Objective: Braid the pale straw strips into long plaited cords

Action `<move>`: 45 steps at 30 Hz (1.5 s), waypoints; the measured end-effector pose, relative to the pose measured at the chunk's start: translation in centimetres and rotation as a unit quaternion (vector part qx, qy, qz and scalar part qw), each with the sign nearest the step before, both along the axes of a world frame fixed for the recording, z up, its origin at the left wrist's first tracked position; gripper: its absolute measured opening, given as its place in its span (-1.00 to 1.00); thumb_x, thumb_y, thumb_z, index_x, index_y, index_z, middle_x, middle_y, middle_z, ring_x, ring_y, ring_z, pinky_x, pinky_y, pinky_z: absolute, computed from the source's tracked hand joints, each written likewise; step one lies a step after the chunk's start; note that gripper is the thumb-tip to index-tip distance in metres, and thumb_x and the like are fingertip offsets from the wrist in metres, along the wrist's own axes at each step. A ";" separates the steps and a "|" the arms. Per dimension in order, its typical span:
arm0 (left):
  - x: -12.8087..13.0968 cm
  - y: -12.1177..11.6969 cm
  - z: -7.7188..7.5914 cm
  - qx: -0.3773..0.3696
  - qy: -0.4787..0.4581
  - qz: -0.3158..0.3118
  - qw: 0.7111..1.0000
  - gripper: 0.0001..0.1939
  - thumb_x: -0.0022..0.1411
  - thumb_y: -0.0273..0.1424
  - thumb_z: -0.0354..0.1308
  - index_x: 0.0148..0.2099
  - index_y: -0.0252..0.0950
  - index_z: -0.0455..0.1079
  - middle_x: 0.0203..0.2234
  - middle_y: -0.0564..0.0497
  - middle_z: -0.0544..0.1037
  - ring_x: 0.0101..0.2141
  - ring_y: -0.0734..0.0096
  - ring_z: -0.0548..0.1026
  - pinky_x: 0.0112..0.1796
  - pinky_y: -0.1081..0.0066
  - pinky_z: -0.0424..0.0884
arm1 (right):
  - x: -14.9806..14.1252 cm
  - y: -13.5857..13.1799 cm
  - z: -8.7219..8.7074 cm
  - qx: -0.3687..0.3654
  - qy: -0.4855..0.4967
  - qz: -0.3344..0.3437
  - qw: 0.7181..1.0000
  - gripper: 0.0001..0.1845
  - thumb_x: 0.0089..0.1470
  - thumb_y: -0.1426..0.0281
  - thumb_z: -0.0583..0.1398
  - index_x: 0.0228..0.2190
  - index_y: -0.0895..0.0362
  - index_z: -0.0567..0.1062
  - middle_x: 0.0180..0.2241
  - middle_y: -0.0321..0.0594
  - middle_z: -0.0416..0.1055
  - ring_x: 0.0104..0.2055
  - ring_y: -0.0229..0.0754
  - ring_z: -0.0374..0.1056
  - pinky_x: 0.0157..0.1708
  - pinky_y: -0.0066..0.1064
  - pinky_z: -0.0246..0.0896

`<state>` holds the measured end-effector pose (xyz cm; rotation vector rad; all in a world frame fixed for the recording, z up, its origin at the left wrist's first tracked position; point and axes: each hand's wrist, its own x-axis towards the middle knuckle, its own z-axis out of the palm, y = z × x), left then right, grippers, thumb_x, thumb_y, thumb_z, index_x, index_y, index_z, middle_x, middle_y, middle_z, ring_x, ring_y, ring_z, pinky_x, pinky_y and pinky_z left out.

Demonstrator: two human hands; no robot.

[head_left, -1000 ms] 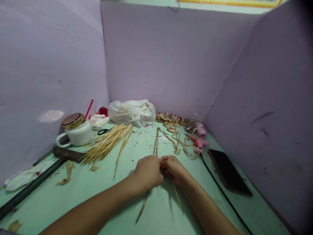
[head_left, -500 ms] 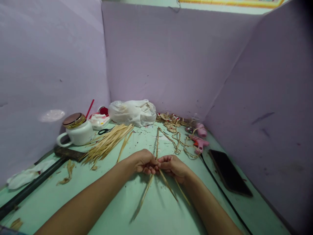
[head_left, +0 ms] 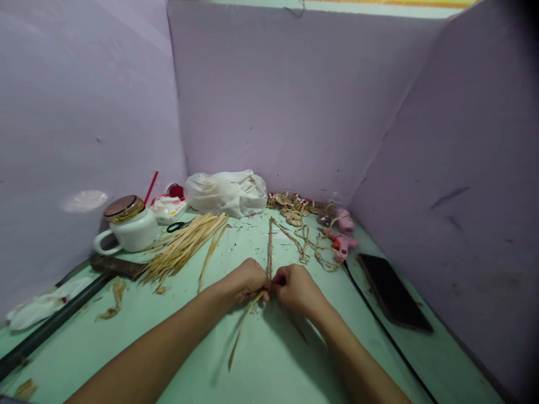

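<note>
A thin braided cord of dried plant fibre (head_left: 270,241) runs away from me over the pale green table, bends at its far point and trails off to the right. At its near end my left hand (head_left: 252,280) is closed in a pinch on the braid, with a loose strand (head_left: 240,336) hanging toward me. My right hand (head_left: 295,286) is closed close beside it, fingertips pinched at the same spot. What the right fingers grip is mostly hidden; a strand end shows faintly below that hand.
Left of my hands lie a bundle of dry strips (head_left: 185,247), scissors (head_left: 177,226), a hammer (head_left: 115,266) and a lidded white mug (head_left: 135,230). A white plastic bag (head_left: 227,193) sits at the back. On the right are a pink glue gun (head_left: 343,244), its cable and a phone (head_left: 393,292).
My right hand has turned knuckles-up and drawn slightly away from the left. The strands that fanned out below the hands have shifted; only one now hangs plainly from the left hand.
</note>
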<state>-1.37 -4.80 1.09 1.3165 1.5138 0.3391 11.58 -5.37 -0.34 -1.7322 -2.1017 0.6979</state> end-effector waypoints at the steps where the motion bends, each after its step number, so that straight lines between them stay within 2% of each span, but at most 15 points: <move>1: 0.1 -0.2 0.2 -0.009 -0.002 -0.003 1.000 -0.87 -0.23 -0.53 0.02 -0.73 -0.40 0.29 -0.96 0.14 0.05 -0.85 0.65 -0.02 -0.75 0.53 -0.12 | -0.1 -0.4 0.4 0.020 -0.035 -0.015 0.999 -0.85 -0.30 0.45 0.16 -0.58 0.17 0.54 -0.60 -0.18 0.44 -0.55 -0.28 0.22 -0.59 -0.50 -0.09; 4: 0.3 -0.4 0.6 -0.027 -0.004 -0.005 1.000 -0.84 -0.22 -0.53 0.02 -0.76 -0.38 0.25 -0.98 0.15 0.02 -0.86 0.66 -0.04 -0.75 0.54 -0.12 | -0.5 -1.5 1.6 0.033 -0.092 -0.038 0.994 -0.85 -0.29 0.40 0.17 -0.58 0.12 0.55 -0.58 -0.16 0.44 -0.55 -0.27 0.21 -0.60 -0.48 -0.15; 8: 0.1 -0.2 0.5 -0.031 0.000 0.014 0.999 -0.80 -0.24 -0.54 -0.02 -0.80 -0.33 0.13 -0.98 0.14 0.03 -0.87 0.65 -0.03 -0.76 0.55 -0.12 | -0.7 -2.2 2.5 0.003 -0.089 0.009 0.996 -0.83 -0.25 0.41 0.13 -0.58 0.12 0.55 -0.62 -0.18 0.42 -0.61 -0.32 0.14 -0.61 -0.48 -0.17; 15: -0.6 0.4 0.0 -0.016 -0.067 0.003 0.998 -0.93 -0.30 -0.57 -0.03 -0.70 -0.37 0.25 -0.92 0.13 0.14 -0.82 0.62 0.08 -0.75 0.58 -0.08 | -0.6 -2.2 2.2 0.025 -0.081 0.114 0.990 -0.81 -0.31 0.54 0.07 -0.66 0.20 0.49 -0.68 -0.21 0.34 -0.63 -0.37 0.05 -0.62 -0.50 -0.21; 19: -1.1 0.9 -0.2 0.005 -0.051 -0.021 0.998 -0.93 -0.29 -0.54 0.01 -0.65 -0.37 0.31 -0.91 0.14 0.15 -0.81 0.62 0.08 -0.75 0.58 -0.06 | -0.7 -2.2 2.0 0.035 -0.049 0.132 0.989 -0.79 -0.31 0.55 0.04 -0.66 0.20 0.48 -0.69 -0.26 0.31 -0.62 -0.37 0.06 -0.62 -0.51 -0.20; 22: -1.5 1.3 -0.5 0.018 -0.021 -0.054 0.998 -0.93 -0.26 -0.48 0.05 -0.60 -0.37 0.34 -0.90 0.14 0.16 -0.81 0.62 0.08 -0.75 0.56 -0.05 | -0.1 -2.0 2.1 0.000 -0.023 0.149 0.989 -0.82 -0.29 0.52 0.06 -0.65 0.20 0.47 -0.70 -0.30 0.29 -0.62 -0.38 0.07 -0.62 -0.53 -0.17; 25: -1.7 1.6 -0.7 0.012 0.000 -0.077 0.997 -0.90 -0.23 -0.41 0.09 -0.60 -0.36 0.32 -0.89 0.14 0.17 -0.83 0.63 0.06 -0.75 0.55 -0.03 | 1.0 -1.4 2.6 -0.112 0.034 0.166 0.979 -0.84 -0.24 0.43 0.10 -0.64 0.22 0.46 -0.69 -0.31 0.28 -0.63 -0.38 0.08 -0.62 -0.55 -0.10; 28: -1.8 1.7 -0.9 0.003 -0.012 -0.072 0.997 -0.89 -0.23 -0.39 0.10 -0.59 -0.35 0.30 -0.89 0.15 0.18 -0.83 0.63 0.07 -0.75 0.56 -0.03 | 2.0 -0.5 3.0 -0.207 0.124 0.119 0.963 -0.77 -0.18 0.31 0.12 -0.64 0.25 0.43 -0.65 -0.26 0.33 -0.62 -0.36 0.14 -0.62 -0.55 -0.02; 30: -1.9 1.8 -1.2 0.005 -0.034 -0.069 0.997 -0.88 -0.24 -0.38 0.11 -0.57 -0.35 0.31 -0.87 0.15 0.19 -0.82 0.63 0.09 -0.75 0.56 -0.04 | 2.2 0.1 2.7 -0.206 0.173 0.059 0.961 -0.76 -0.17 0.30 0.12 -0.62 0.25 0.41 -0.63 -0.25 0.34 -0.62 -0.37 0.15 -0.62 -0.56 0.01; 32: -2.0 2.0 -1.6 0.010 -0.053 -0.073 0.996 -0.86 -0.25 -0.37 0.12 -0.55 -0.35 0.33 -0.86 0.14 0.22 -0.82 0.62 0.10 -0.76 0.56 -0.04 | 2.1 0.4 2.0 -0.195 0.198 0.031 0.960 -0.81 -0.17 0.34 0.13 -0.60 0.24 0.41 -0.67 -0.29 0.30 -0.64 -0.40 0.11 -0.64 -0.57 -0.01; 35: -2.1 2.0 -1.9 0.015 -0.064 -0.087 0.994 -0.83 -0.23 -0.34 0.12 -0.53 -0.35 0.35 -0.85 0.12 0.26 -0.82 0.63 0.08 -0.77 0.56 -0.05 | 1.6 0.6 0.4 -0.202 0.208 0.048 0.956 -0.90 -0.24 0.42 0.15 -0.63 0.23 0.40 -0.75 -0.37 0.22 -0.70 -0.43 0.04 -0.67 -0.57 -0.05; 38: -2.0 1.8 -1.7 0.009 -0.060 -0.083 0.995 -0.84 -0.24 -0.36 0.12 -0.54 -0.36 0.36 -0.86 0.14 0.24 -0.82 0.64 0.07 -0.77 0.57 -0.07 | 1.2 0.6 -0.6 -0.215 0.216 0.047 0.952 -0.97 -0.28 0.48 0.14 -0.66 0.21 0.37 -0.76 -0.38 0.25 -0.72 -0.42 0.08 -0.70 -0.58 -0.05; 45: -1.3 1.2 -1.4 0.025 -0.078 -0.066 0.994 -0.92 -0.26 -0.46 0.08 -0.59 -0.38 0.35 -0.87 0.14 0.22 -0.80 0.63 0.11 -0.75 0.58 -0.02 | 1.7 0.4 0.3 -0.224 0.183 0.056 0.956 -0.94 -0.28 0.47 0.14 -0.67 0.22 0.38 -0.75 -0.37 0.25 -0.71 -0.44 0.07 -0.70 -0.59 -0.06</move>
